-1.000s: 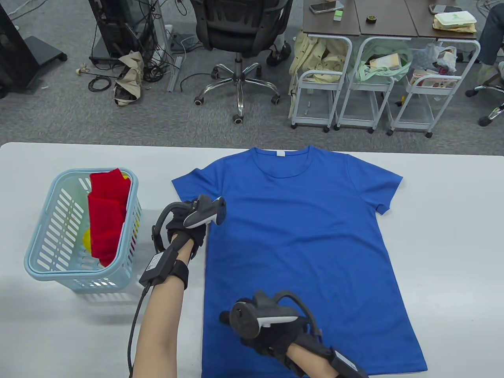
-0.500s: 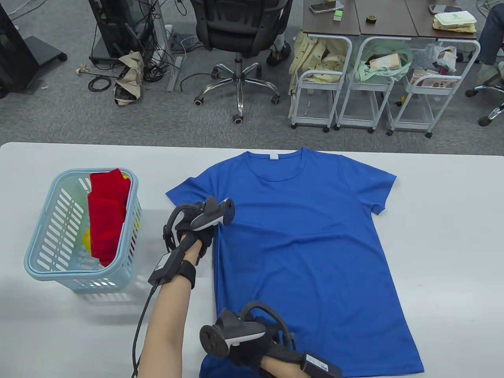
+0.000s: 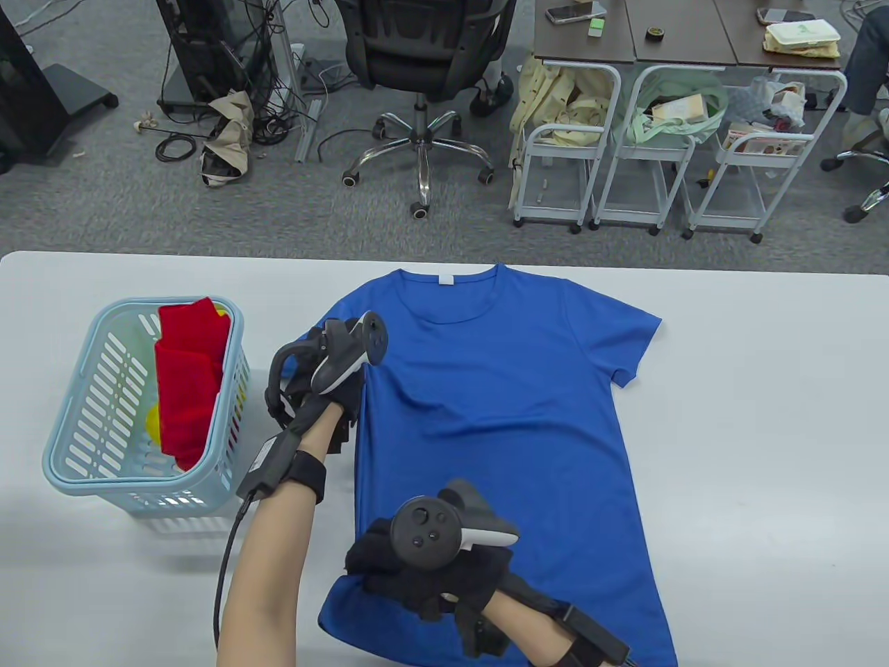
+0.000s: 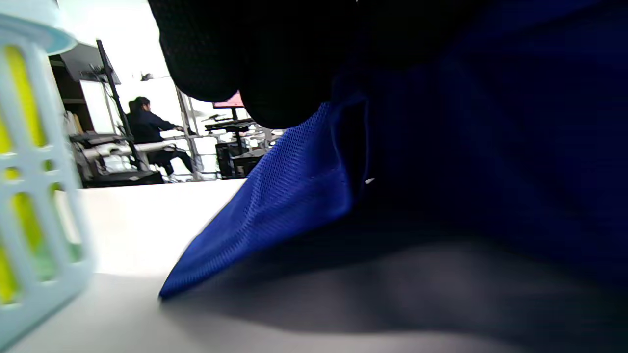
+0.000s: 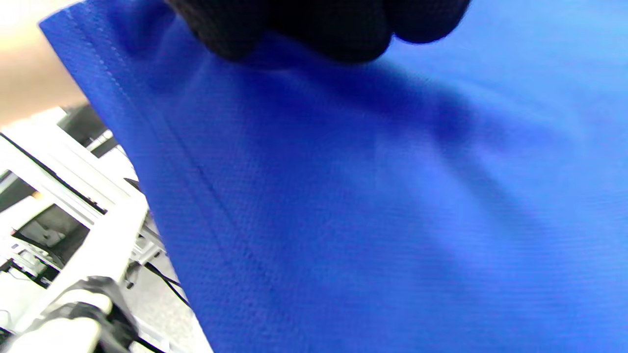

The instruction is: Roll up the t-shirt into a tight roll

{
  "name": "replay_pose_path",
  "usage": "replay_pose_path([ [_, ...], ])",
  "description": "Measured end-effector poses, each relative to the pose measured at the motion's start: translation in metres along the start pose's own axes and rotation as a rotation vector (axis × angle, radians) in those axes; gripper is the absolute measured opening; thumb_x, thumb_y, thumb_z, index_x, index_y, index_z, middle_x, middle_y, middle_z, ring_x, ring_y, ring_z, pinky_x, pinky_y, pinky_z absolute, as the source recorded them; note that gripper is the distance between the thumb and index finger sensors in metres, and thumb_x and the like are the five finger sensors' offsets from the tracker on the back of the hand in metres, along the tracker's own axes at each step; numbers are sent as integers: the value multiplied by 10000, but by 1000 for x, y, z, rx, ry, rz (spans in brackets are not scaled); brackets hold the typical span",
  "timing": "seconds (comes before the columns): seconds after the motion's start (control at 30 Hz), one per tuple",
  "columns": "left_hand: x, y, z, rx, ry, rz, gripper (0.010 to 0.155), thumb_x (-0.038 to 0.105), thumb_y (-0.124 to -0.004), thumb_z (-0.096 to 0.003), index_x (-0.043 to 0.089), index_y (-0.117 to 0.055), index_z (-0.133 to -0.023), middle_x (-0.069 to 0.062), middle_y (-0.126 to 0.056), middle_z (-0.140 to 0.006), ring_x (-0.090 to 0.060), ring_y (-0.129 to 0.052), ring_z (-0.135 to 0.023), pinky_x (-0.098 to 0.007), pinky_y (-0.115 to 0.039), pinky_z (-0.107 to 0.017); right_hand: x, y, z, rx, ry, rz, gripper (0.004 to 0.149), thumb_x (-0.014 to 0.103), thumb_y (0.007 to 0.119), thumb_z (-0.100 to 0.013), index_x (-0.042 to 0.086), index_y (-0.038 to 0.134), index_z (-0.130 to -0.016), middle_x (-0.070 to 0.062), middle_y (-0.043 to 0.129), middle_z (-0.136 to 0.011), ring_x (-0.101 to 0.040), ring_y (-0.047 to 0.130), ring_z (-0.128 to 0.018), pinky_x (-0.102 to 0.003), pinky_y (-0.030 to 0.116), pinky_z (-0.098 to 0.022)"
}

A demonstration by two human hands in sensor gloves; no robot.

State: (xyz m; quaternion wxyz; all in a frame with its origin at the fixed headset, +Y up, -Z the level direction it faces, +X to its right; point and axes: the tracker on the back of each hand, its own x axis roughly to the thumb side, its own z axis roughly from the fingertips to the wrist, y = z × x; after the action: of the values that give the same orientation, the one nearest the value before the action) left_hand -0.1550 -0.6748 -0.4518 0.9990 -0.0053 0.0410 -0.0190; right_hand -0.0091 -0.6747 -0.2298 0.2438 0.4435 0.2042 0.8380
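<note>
Blue t-shirt point(image 3: 500, 417) spread front-up on the white table point(image 3: 764, 431), collar toward the far edge, hem toward the near edge, body skewed so the collar sits left of centre. Not yet rolled: no fold across the chest, no tube of cloth anywhere, only slack ripples running across the fabric below the left sleeve. Far sleeve flat and open on the right.

Left sleeve area gathered under the left hand point(image 3: 326, 389), gloved fingers point(image 4: 274, 73) curled down onto the cloth; in the left wrist view, a flap of blue mesh lifted off the tabletop and hanging from beneath those fingertips, so read as a pinch on the side seam near the armpit. Near left corner of the hem taken by the right hand point(image 3: 430, 570), fingers point(image 5: 304, 29) bunched on the fabric close to the stitched hem line; in the right wrist view, cloth raised clear of the table, a pinch again rather than a flat press.

Judged stage: preparation only, with the left edge of the garment held at two points, seemingly for a lengthwise fold or a straightening pull. Left to do, by the task: folding sleeves and sides in, then all of the rolling and tightening.

Just beside the shirt on the left, a pale blue basket point(image 3: 83, 417) holding red cloth point(image 3: 187, 375) with something yellow beneath. Beyond the table, an office chair point(image 3: 424, 62) and white trolleys point(image 3: 667, 139) on grey carpet.
</note>
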Motion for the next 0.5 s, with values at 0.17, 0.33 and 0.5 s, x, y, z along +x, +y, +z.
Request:
replay_pose_path([
  [0.17,62,24,2,46,-97,67,442,362,-635,-556,352,-600,-996,10,-812,-936,-187,-924,-761,-460,-797,-641,-30,-23,44,6,27,-22,372,316,755,-554,295,673,-916,-69,723,-915,-193,832,-679,-484,686,-602],
  [0.33,165,28,7,77,-235,19,440,366,-633,-555,371,-594,-993,16,-799,-958,-207,-916,-804,-480,-784,-663,-81,-43,118,40,164,-70,368,324,772,-542,301,708,-904,-55,758,-912,-200,865,-680,-486,712,-592],
  [0.5,242,7,17,-105,-367,23,672,439,-608,-559,415,-260,-1134,-57,-503,-1239,-317,-743,-1058,-542,-694,-730,-143,-66,224,-75,543,-102,509,435,797,-514,242,765,-984,-108,785,-1010,-293,906,-769,-529,725,-596],
])
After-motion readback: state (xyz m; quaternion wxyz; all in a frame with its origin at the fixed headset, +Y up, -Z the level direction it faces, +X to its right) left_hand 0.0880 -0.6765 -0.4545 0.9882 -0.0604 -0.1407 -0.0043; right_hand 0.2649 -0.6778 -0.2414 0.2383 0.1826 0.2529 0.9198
